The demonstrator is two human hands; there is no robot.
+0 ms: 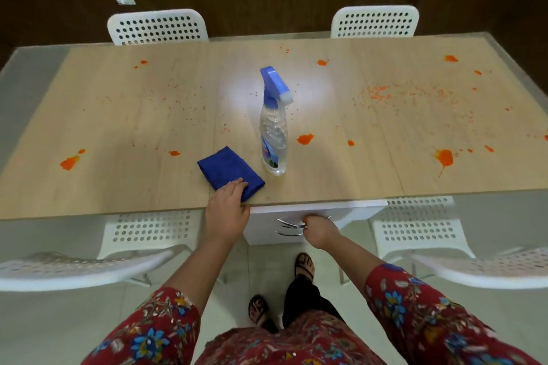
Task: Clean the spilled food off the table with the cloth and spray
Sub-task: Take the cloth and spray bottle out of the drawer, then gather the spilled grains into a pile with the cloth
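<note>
A folded blue cloth (229, 170) lies near the front edge of the wooden table (118, 115). My left hand (227, 207) is at its near corner, fingers on top and thumb at the table edge, pinching it. A clear spray bottle (273, 139) with a blue trigger head stands upright just right of the cloth. Orange food blobs (444, 157) and fine crumbs (385, 95) are scattered across the table, thickest on the right. My right hand (318, 230) hangs below the table edge, loosely curled and holding nothing.
Two white perforated chairs (157, 27) stand at the far side, and two more (142, 231) are tucked in on the near side, left and right of me. A white drawer unit with chrome handles (289, 227) sits under the table, by my right hand.
</note>
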